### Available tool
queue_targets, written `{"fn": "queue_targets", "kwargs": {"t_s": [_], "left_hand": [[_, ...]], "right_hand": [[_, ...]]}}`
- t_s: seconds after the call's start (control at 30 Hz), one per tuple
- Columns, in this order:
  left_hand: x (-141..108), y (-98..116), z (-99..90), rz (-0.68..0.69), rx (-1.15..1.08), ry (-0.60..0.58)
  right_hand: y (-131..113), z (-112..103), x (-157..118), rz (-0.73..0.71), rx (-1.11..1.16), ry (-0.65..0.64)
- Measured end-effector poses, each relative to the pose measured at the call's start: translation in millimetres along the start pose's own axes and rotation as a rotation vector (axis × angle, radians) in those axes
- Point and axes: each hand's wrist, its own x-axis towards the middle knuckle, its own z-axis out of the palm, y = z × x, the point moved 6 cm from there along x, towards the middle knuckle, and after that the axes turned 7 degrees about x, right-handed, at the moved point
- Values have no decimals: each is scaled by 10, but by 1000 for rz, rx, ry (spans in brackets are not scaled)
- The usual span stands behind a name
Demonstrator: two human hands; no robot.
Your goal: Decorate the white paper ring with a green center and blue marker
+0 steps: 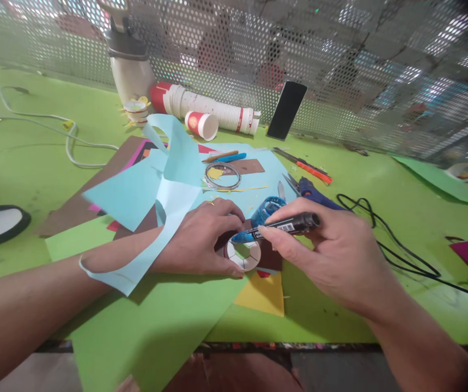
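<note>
My left hand (pixel 207 237) is closed on a small white ring (pixel 253 258), thumb at its near side and fingers at its far side. Short black lines cross the ring's face, and green shows through its centre. In my right hand (pixel 323 250) a black and blue marker (pixel 289 224) lies slanted, its blue end touching or just above the ring's upper left edge. A cut strip of light blue paper (pixel 141 267) drapes over my left forearm. Just behind the marker is a blue roll (pixel 267 208), partly hidden by it.
Coloured paper sheets (pixel 147 321) overlap under my hands. Behind them lie a metal-looking ring (pixel 237 177), an orange cutter (pixel 313 171) and a blue-handled tool (pixel 317 193). Stacked paper cups (pixel 213 109), a phone (pixel 286 111) and a flask (pixel 129 68) line the mesh. A black cable (pixel 401 261) runs right.
</note>
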Motion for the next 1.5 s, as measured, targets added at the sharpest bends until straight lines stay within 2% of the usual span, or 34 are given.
{"fn": "queue_targets", "kwargs": {"t_s": [0.3, 0.57, 0.67, 0.83, 0.9, 1.0, 1.13, 1.2, 1.33, 1.5], "left_hand": [[-26, 8, -20, 10, -30, -39], [-7, -14, 1, 6, -18, -39], [-9, -13, 4, -10, 9, -32], [-3, -23, 21, -35, 11, -50], [1, -24, 19, -17, -3, -33], [-3, -20, 18, 25, -32, 4], [-25, 1, 1, 53, -59, 40], [-33, -5, 9, 18, -33, -4], [-46, -9, 8, -3, -15, -59], [-38, -15, 10, 12, -27, -49]], "right_hand": [[-35, -28, -2, -41, -28, 11], [-45, -31, -25, -20, -8, 2], [-52, -110, -43, -3, 54, 62], [-71, -326, -62, 4, 125, 295], [-60, -354, -58, 13, 136, 320], [-10, -317, -38, 43, 143, 254], [82, -198, -22, 100, 223, 92], [103, -152, -18, 111, 246, 35], [120, -101, -5, 137, 230, -24], [123, -86, 1, 130, 220, -35]]}}
